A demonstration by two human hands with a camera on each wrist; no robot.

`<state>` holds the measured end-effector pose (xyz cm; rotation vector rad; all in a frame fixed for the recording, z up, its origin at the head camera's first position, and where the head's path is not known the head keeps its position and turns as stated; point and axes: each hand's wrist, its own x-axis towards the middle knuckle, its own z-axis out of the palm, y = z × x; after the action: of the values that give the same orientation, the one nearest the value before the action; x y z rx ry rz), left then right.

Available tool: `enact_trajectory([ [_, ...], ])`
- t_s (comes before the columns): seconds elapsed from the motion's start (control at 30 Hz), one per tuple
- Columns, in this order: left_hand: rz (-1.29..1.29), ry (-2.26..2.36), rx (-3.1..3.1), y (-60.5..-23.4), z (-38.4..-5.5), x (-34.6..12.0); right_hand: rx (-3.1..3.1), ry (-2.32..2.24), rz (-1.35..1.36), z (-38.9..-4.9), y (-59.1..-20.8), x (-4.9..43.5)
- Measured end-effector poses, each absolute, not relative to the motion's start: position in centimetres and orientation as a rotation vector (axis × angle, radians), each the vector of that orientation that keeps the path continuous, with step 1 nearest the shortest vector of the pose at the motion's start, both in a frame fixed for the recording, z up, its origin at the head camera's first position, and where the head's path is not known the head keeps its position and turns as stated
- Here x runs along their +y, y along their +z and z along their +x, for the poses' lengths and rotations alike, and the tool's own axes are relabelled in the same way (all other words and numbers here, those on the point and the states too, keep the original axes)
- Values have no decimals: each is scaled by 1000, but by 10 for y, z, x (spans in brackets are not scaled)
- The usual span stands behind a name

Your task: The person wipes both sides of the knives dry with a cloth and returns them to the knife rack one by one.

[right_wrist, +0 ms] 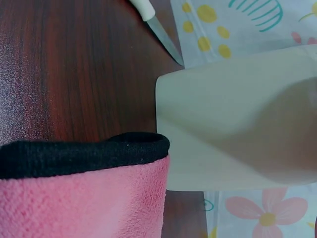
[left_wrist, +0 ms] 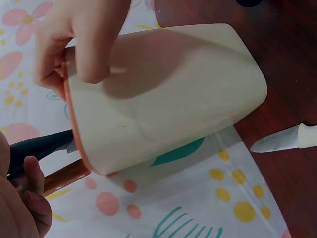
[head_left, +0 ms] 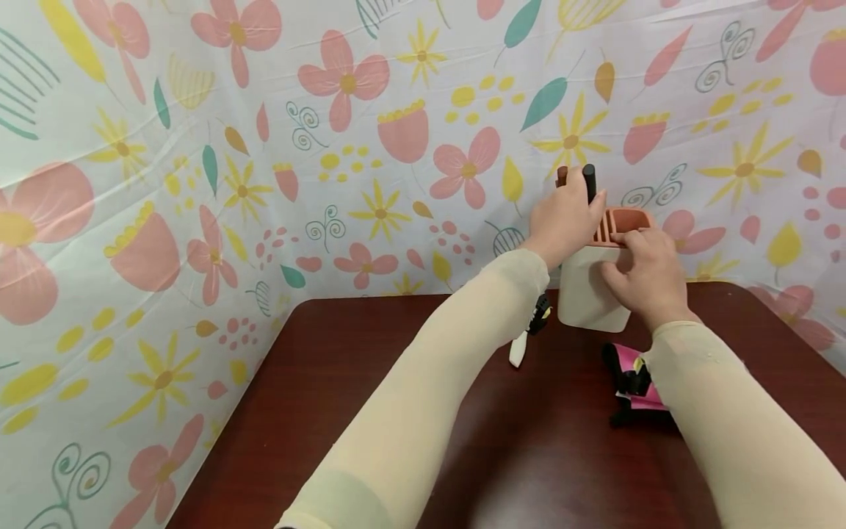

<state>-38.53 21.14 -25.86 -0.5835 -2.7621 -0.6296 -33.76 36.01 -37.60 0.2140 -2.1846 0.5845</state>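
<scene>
A cream knife holder (head_left: 591,288) with an orange slotted top (head_left: 631,220) stands at the back of the table. My right hand (head_left: 651,275) grips its front rim, thumb outside and fingers over the edge. My left hand (head_left: 565,220), above the slots, holds a black-handled knife (head_left: 590,184); a little metal shows below its handle (left_wrist: 42,148) at the rim. Beside it, a brown riveted wooden handle (left_wrist: 64,177) passes close by the left fingertips. A small knife with a white handle (head_left: 518,350) lies left of the holder, its blade (left_wrist: 277,141) toward it.
Pink fleece with black edging (right_wrist: 89,203) is below the right wrist, in front of the holder. The dark wooden table (head_left: 344,411) ends at a flower-printed cloth (head_left: 410,184) hanging behind and to the left.
</scene>
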Motion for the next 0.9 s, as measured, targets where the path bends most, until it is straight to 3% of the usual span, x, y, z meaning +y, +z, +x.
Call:
enact_trajectory([
  [0.9,-527,-713,-2873,-252,-385,217,-2301,587,236,-331,-372,367],
])
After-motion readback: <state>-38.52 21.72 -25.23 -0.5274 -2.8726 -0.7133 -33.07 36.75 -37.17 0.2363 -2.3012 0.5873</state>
